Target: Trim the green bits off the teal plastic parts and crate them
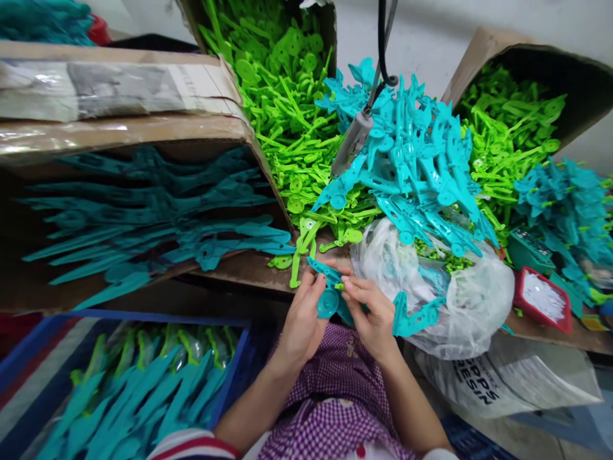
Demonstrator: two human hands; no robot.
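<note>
My left hand (pixel 304 314) and my right hand (pixel 370 312) meet in front of my chest, both closed round a teal plastic toy part (pixel 330 289) with a round disc end. A small green piece shows between the fingertips. A longer teal arm of the part (pixel 412 319) sticks out to the right of my right hand. Just beyond the hands lie loose green plastic pieces (pixel 299 246) on the cardboard edge.
A cardboard box of dark teal blades (pixel 153 211) lies at left, a blue crate of finished teal and green pieces (pixel 143 383) below it. Boxes of green parts (pixel 282 83) and a heap of light teal parts (pixel 421 160) stand ahead, with a hanging tool (pixel 352 144), a plastic bag (pixel 454 300) and a red tray (pixel 543 300).
</note>
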